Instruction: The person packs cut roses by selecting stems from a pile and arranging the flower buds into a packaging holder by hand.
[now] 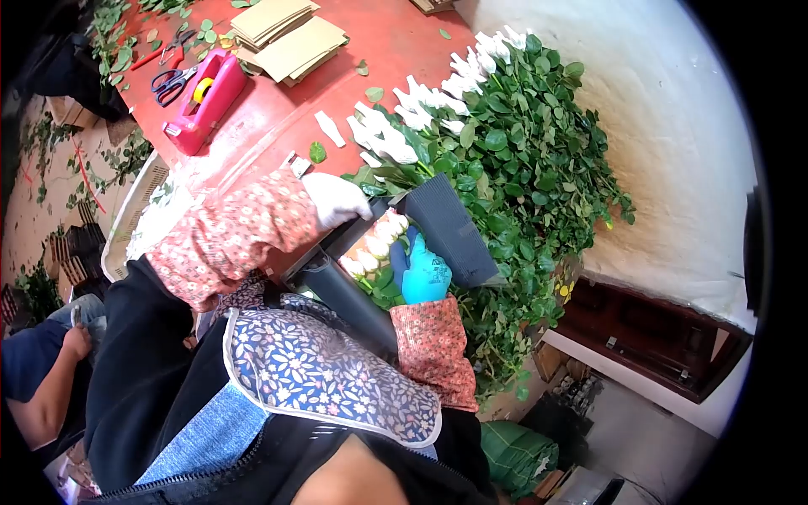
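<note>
A row of pale pink roses [376, 244] with green leaves lies inside a dark box-like wrap [450, 227], whose flap stands up on the right. My left hand [337, 200], in a white glove, bends its fingers over the far left edge of this wrap. In a blue glove, my right hand [425, 271] reaches in at the right end of the roses, its fingers bent against the blooms and leaves; the fingertips are partly hidden. Just beyond lie many roses in white sleeves [383, 135], their leafy stems [522, 160] spreading to the right.
On the red table [286, 109] are a pink tape dispenser [206, 101], scissors [172, 84] and stacked cardboard pieces [295, 46]. A whitish basket [130, 219] stands at the left. Another person's arm [63, 362] shows at the lower left. A white wall [665, 151] bounds the right.
</note>
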A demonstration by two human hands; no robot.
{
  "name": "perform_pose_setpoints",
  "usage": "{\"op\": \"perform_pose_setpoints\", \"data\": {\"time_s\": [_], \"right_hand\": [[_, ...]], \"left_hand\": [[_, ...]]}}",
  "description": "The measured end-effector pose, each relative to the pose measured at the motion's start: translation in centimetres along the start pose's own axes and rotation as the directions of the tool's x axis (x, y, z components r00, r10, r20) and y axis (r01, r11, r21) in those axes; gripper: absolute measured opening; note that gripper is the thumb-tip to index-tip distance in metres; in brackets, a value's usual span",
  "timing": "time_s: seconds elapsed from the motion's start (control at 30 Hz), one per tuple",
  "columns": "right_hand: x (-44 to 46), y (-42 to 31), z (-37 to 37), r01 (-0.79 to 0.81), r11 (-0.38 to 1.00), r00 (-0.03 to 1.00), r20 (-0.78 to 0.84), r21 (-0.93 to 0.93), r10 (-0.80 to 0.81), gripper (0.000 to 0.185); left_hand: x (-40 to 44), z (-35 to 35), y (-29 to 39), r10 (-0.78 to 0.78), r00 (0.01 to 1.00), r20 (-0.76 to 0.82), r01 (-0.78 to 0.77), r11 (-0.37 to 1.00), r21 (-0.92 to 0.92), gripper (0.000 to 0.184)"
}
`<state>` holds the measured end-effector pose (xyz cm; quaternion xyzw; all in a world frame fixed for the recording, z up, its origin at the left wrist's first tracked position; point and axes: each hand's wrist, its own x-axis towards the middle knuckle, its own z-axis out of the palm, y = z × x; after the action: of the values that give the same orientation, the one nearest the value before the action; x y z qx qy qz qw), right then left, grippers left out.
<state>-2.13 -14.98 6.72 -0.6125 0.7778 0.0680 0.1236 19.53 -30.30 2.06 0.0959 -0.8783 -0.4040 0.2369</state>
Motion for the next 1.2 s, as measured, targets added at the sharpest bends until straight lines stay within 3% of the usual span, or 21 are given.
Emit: {"op": "perform_pose_setpoints", "data": {"time_s": [0.03, 0.07, 0.1, 0.13, 0.2, 0.23, 0.27, 0.4, 0.47, 0.5, 0.6, 0.67, 0.77, 0.83, 0.9, 0.97, 1.0, 1.03, 1.07, 1.13, 1.2], "right_hand": [[0.0, 0.1, 0.0, 0.01, 1.0, 1.0, -0.013, 0.022, -0.01, 0.053], [0.1, 0.3, 0.1, 0.002, 1.0, 1.0, -0.012, 0.028, -0.002, 0.053], [0.2, 0.4, 0.2, -0.001, 0.999, 1.0, -0.011, 0.048, 0.001, 0.051], [0.3, 0.5, 0.3, -0.006, 0.997, 1.0, -0.011, 0.071, 0.007, 0.049], [0.1, 0.6, 0.3, -0.029, 0.998, 0.999, 0.021, 0.059, 0.028, 0.049], [0.0, 0.6, 0.2, 0.016, 0.999, 1.0, -0.019, 0.047, -0.015, 0.048], [-0.3, 0.4, 0.0, 0.059, 0.998, 0.997, -0.059, 0.035, -0.057, 0.048], [-2.2, -0.9, -2.3, 0.158, 0.986, 0.983, -0.103, 0.043, -0.153, 0.041], [-2.6, -1.3, -2.1, 0.142, 0.989, 0.99, -0.009, 0.052, -0.142, 0.032], [-2.5, -1.0, -0.8, 0.159, 0.987, 0.986, 0.039, 0.007, -0.159, 0.029], [-1.8, -0.2, 0.6, 0.227, 0.974, 0.972, 0.068, -0.017, -0.225, 0.025], [-1.9, -0.2, 0.4, 0.234, 0.972, 0.969, 0.077, 0.016, -0.235, 0.023], [-2.8, 1.7, 1.4, 0.305, 0.952, 0.949, -0.094, 0.031, -0.301, 0.013], [-2.5, 3.0, 3.5, 0.446, 0.886, 0.871, -0.288, 0.127, -0.398, 0.011], [-1.6, 0.9, 0.7, 0.241, 0.923, 0.959, 0.074, 0.3, -0.275, 0.021], [-2.0, 2.5, 1.5, 0.195, 0.978, 0.975, 0.096, 0.073, -0.201, 0.032], [-2.0, 4.7, 3.8, 0.299, 0.945, 0.952, -0.114, 0.133, -0.285, 0.033], [-1.1, 7.2, 6.1, 0.088, 0.959, 0.995, 0.026, 0.27, -0.099, 0.032], [-0.7, 6.8, 4.8, 0.065, 0.984, 0.991, 0.101, 0.165, -0.082, 0.031], [-0.9, 5.3, 3.7, 0.057, 0.991, 0.994, 0.089, 0.12, -0.068, 0.03], [-1.6, 1.7, 0.3, 0.054, 0.99, 0.99, 0.122, 0.134, -0.071, 0.03]], "left_hand": [[0.8, 1.4, 0.1, 0.052, 0.999, 0.002, -0.052, 0.999, -0.013, 0.02], [2.5, 1.3, 2.4, -0.038, 0.992, 0.116, 0.031, 0.998, 0.061, 0.024], [3.3, 2.8, 1.9, -0.156, 0.963, 0.218, 0.16, 0.987, 0.0, 0.029], [4.4, 4.2, 1.1, -0.103, 0.933, 0.346, 0.049, 0.986, 0.161, 0.029], [6.0, 4.1, 1.2, 0.106, 0.911, 0.398, -0.25, 0.911, 0.329, 0.027], [6.7, 4.1, 1.5, -0.044, 0.882, 0.47, -0.122, 0.94, 0.317, 0.024], [6.9, 3.9, 1.6, -0.044, 0.873, 0.486, -0.109, 0.953, 0.283, 0.021], [6.5, 4.4, 0.5, 0.015, 0.877, 0.481, -0.178, 0.938, 0.296, 0.019], [6.4, 4.3, 0.7, 0.055, 0.868, 0.494, -0.228, 0.927, 0.297, 0.018], [6.7, 4.4, 0.9, -0.051, 0.86, 0.508, -0.109, 0.954, 0.28, 0.018], [6.9, 4.8, 1.0, -0.156, 0.836, 0.526, -0.029, 0.944, 0.327, 0.017], [6.6, 4.8, 1.1, -0.047, 0.892, 0.449, -0.101, 0.949, 0.3, 0.017], [6.3, 3.8, 1.9, 0.084, 0.936, 0.342, -0.18, 0.949, 0.26, 0.018], [7.6, 5.0, 3.3, 0.036, 0.931, 0.363, -0.123, 0.968, 0.217, 0.023], [8.1, 5.6, 4.1, -0.082, 0.912, 0.403, -0.001, 0.98, 0.201, 0.029], [7.7, 5.0, 4.1, -0.205, 0.882, 0.424, 0.14, 0.974, 0.181, 0.035], [8.1, 4.9, 4.3, -0.259, 0.87, 0.419, 0.203, 0.964, 0.174, 0.038], [8.5, 5.2, 5.3, -0.395, 0.827, 0.399, 0.34, 0.918, 0.205, 0.043], [8.4, 4.8, 6.3, -0.49, 0.781, 0.387, 0.438, 0.872, 0.221, 0.043], [8.4, 5.4, 6.5, -0.506, 0.774, 0.38, 0.447, 0.862, 0.237, 0.043], [8.1, 3.7, 6.3, -0.444, 0.737, 0.51, 0.484, 0.873, 0.062, 0.043]]}}
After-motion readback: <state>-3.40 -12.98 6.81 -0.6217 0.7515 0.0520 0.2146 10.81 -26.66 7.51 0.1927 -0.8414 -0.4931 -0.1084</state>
